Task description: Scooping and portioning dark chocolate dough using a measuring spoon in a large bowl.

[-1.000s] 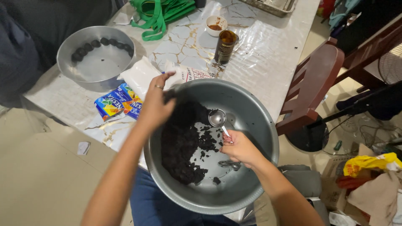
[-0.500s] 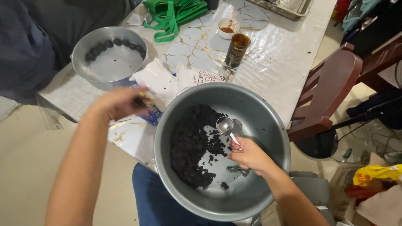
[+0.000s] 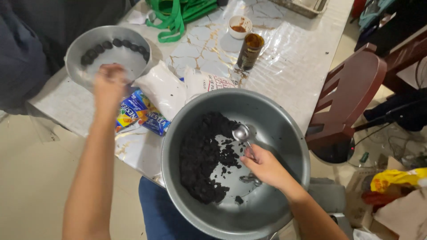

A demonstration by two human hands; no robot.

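Grey metal forms the large bowl (image 3: 284,133) nearest to the camera, which overhangs the near edge of the table (image 3: 302,58). A dark crumbly mass (image 3: 200,160) is heaped on the bowl's left side, with loose crumbs scattered toward the middle. The right hand (image 3: 264,166) is seen inside this bowl, its fingers closed around the handle of a metal spoon (image 3: 242,133), whose round head points away from the person and lies just beside the dark heap. Farther to the left, the left hand (image 3: 109,84) is raised over the near rim of a smaller metal bowl (image 3: 84,49); the hand is blurred, so it cannot be told whether its fingers are curled or grasp something. A row of dark round balls (image 3: 113,44) is arranged along the far wall of the small bowl. Between the two bowls, colourful sachets (image 3: 138,111) and two white bags (image 3: 164,89) are lying on the table. Beyond them a brown jar (image 3: 250,51) is standing upright, with a small white cup (image 3: 240,26) just behind it, and a green strap (image 3: 178,15) is lying at the far edge. A dark red wooden chair (image 3: 351,93) is placed at the right of the table.
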